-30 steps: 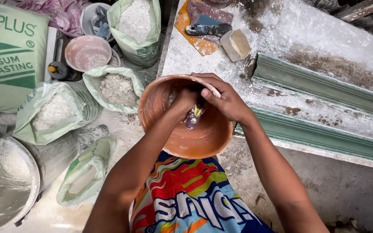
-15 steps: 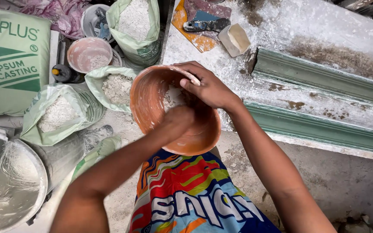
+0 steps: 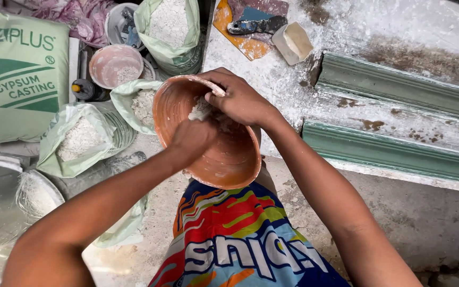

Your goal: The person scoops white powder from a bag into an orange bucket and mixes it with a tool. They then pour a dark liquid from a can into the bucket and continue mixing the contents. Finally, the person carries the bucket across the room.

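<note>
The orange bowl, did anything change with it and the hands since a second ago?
The left hand slid deeper into the orange bowl, onto the white powder. The right hand kept its grip on the rim. The bowl stayed tilted over the lap, and the bags of powder did not move.

You look down on a dusty concrete floor (image 3: 415,223) in even daylight. At your right runs a plaster-caked workbench (image 3: 399,32), two green moulding strips (image 3: 394,151) lying along its near edge. Against its far left corner stand open sacks of white powder (image 3: 168,26), and a large green sack (image 3: 19,79) lies at far left.
</note>
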